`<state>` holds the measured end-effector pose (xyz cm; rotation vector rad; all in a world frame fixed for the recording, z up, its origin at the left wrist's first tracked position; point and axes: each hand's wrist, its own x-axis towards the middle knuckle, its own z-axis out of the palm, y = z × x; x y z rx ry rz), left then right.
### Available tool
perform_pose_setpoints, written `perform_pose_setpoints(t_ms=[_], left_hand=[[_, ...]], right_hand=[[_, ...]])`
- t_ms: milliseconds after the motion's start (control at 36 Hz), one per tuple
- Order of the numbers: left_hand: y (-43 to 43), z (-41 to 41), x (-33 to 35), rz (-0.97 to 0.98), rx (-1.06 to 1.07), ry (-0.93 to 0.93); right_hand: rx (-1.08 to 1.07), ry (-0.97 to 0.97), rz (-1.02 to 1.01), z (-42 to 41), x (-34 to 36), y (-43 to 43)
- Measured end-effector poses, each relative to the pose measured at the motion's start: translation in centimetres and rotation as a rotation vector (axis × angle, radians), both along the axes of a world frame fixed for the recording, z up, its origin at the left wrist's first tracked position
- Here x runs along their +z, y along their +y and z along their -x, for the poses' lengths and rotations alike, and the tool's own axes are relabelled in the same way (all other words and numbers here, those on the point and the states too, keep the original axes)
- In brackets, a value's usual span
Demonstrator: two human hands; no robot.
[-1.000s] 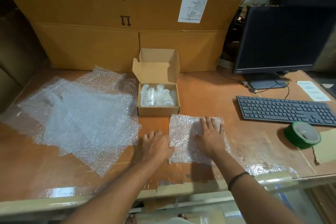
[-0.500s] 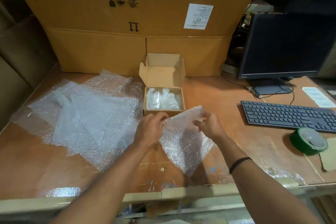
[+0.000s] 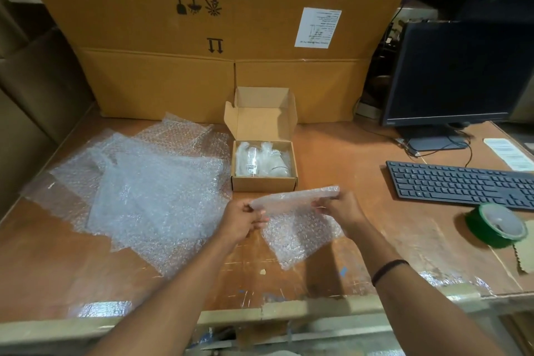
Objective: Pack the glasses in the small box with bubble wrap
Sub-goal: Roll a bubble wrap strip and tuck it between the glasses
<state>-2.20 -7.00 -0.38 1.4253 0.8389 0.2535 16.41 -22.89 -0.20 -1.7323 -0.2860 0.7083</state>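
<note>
here, the box (image 3: 264, 184) sits open on the table (image 3: 346, 153), lid standing up at the back. inside it, wrapped glasses (image 3: 261, 163) lie side by side, long axes running away from me. just in front of the box i hold a sheet (image 3: 294, 225) of bubble wrap off the table. my left hand (image 3: 241, 222) pinches its left end and my right hand (image 3: 342, 209) pinches its right end. its top edge runs left to right, rising slightly rightward, and the rest hangs to a corner pointing toward me.
</note>
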Motion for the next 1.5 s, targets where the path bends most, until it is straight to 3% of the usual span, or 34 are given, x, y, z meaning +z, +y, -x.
perform_pose_setpoints(t_ms=[83,250,361,444,778,944,1083,1167,1278,1361,1500], left_hand=[[-0.2,-0.2,-1.1,-0.168,-0.090,0.038],[-1.4,-0.6,-2.0,-0.376,-0.185,0.144],[-2.0,-0.9,-2.1,-0.512,-0.283,0.215],[-2.6,-0.9,-2.2,-0.534,-0.360,0.235],[-3.8,-1.3,-1.3,-0.615,-0.584,0.224],[-3.9,-1.1,-0.8,-0.818,-0.708,0.317],[-4.4,-1.5,-0.3,-0.821,-0.671,0.263],[-4.8,-1.6,-0.2,-0.896,-0.609,0.230],[-5.0,-2.1,-0.9,-1.059,-0.616,0.286],[-4.8,-2.4,-1.8,-1.057,-0.704,0.365],[-4.5,-2.5,-2.2,-1.110,-0.674,0.379]], right_hand=[[-0.023,0.078,-0.060,-0.3,0.0,-0.3],[-0.192,0.432,-0.292,-1.4,0.1,-1.4],[-0.178,0.488,-0.278,-2.6,-0.5,-2.4],[-0.126,0.365,-0.157,-3.2,-0.7,-2.7],[0.173,-0.456,0.481,-3.6,-1.4,-2.5],[0.239,-0.574,0.671,-3.3,-2.3,-2.8],[0.327,-0.897,0.817,-3.0,-1.3,-2.6],[0.442,-0.949,0.756,-2.6,-0.7,-1.9],[0.678,-0.941,0.828,-1.5,-2.3,-1.7],[0.694,-0.903,0.879,-0.7,-4.1,-2.1],[0.649,-0.909,0.862,-0.5,-4.7,-2.2]])
